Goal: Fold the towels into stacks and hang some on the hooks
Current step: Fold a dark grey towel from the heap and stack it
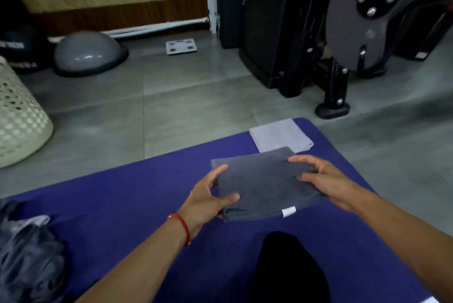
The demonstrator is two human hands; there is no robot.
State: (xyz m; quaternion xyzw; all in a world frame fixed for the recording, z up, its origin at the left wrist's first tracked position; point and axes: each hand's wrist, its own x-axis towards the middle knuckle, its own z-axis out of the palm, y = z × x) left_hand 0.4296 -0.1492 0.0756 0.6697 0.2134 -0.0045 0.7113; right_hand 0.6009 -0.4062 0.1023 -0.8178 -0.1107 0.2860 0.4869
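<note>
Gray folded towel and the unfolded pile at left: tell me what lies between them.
Head view: only bare purple mat and the left hand gripping the gray folded towel; pile.

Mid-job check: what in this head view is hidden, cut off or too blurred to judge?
- Hooks: none in view.
- Unfolded towels: pile cut off by the left edge.
- White towel: near edge covered by the grey towel.
- Left hand fingers: hidden under the grey towel.
- Basket: contents unseen.
</note>
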